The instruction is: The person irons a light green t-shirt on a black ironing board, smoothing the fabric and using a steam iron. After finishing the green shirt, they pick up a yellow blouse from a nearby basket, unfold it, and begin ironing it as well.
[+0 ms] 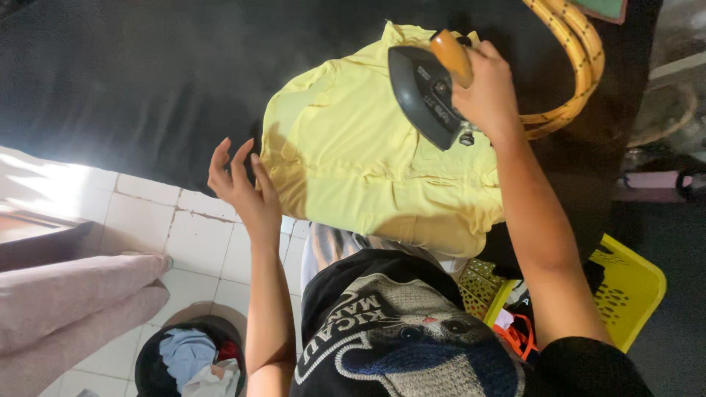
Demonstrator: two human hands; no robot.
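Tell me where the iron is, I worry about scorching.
In the head view, the iron is in the right hand, over the upper right of the yellow shirt, beside the braided cord.

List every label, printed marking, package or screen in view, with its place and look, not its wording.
Marking on the iron: small pale print on its dark body, under the right hand, over the yellow garment.
Shirt print: bottom centre, white lettering and a cat picture on black.
No packages or screens.
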